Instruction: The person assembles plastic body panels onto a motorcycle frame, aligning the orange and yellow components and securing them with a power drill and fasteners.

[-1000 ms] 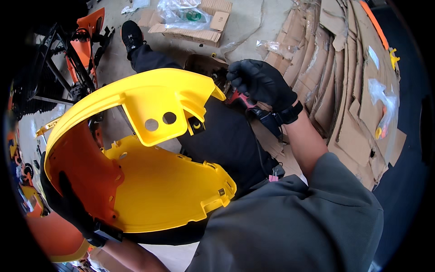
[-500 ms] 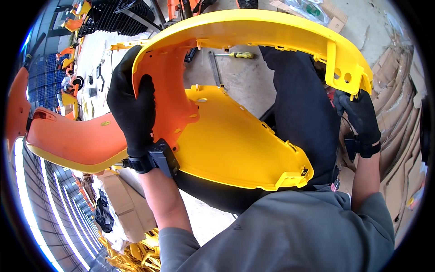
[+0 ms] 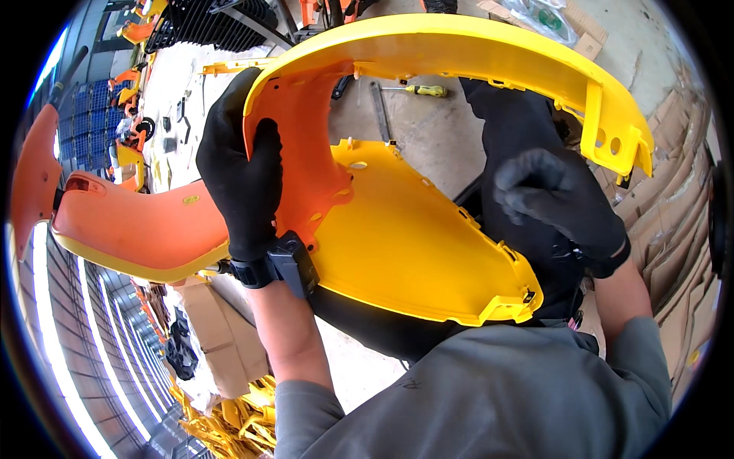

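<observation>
A big curved plastic cover, an orange middle part (image 3: 306, 153) with two long yellow side panels (image 3: 428, 237), lies across my lap. My left hand (image 3: 243, 164), in a black glove, is closed round the orange edge at its left side. The upper yellow panel (image 3: 459, 46) arches away to the right and ends in a bracket with two holes. Below that end, apart from the cover, my right hand (image 3: 554, 195) hovers over my dark-trousered leg. Its gloved fingers are curled together, and anything inside them is hidden.
A screwdriver (image 3: 427, 90) with a yellow handle lies on the floor beyond my lap, near a flat metal bar (image 3: 380, 111). Flattened cardboard (image 3: 665, 199) is stacked at right. An orange seat-shaped part (image 3: 141, 229) stands at left, above a heap of yellow parts (image 3: 229, 417).
My right hand has let go of the yellow panel's right end and moved left over my leg, its fingers curling. My left hand keeps its hold, and the view has shifted slightly.
</observation>
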A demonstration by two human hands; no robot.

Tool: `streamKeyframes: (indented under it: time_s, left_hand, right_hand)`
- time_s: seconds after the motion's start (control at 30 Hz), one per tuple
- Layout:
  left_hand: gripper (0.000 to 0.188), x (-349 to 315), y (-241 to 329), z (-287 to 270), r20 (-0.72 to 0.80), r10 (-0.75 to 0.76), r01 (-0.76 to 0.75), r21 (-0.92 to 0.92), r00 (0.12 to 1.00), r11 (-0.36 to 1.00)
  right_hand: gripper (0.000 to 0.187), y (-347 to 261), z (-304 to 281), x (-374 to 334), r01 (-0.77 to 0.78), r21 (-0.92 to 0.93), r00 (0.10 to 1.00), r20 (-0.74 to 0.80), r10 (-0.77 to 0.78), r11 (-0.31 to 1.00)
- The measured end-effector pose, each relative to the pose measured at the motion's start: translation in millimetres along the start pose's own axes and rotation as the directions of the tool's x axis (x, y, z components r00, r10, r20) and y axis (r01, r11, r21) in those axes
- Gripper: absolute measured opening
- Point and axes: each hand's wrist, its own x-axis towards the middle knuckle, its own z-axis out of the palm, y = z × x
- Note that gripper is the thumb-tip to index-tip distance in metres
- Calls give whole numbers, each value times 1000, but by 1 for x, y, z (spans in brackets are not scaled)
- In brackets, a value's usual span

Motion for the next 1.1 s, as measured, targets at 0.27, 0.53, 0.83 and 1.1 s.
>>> streamKeyframes:
  time_s: [0.27,0.53,0.83,1.1]
  left_hand:
    - [45,0,-1,-1,10,-9,10,-70,1000,997]
    - [46,-2,-9,-1,29,-7,10,-116,1000,993]
    - [46,0,-7,-2,28,-13,18,-169,1000,985]
    - [43,-1,-10,1,0,20,-19,-184,1000,983]
  right_hand:
    - [16,-16,84,122,206,345,959,116,-259,916]
    - [17,-13,120,155,346,303,929,22,-370,888]
    - [19,-6,133,167,402,274,914,-66,-400,874]
    - [20,-6,135,166,358,296,933,-87,-349,886]
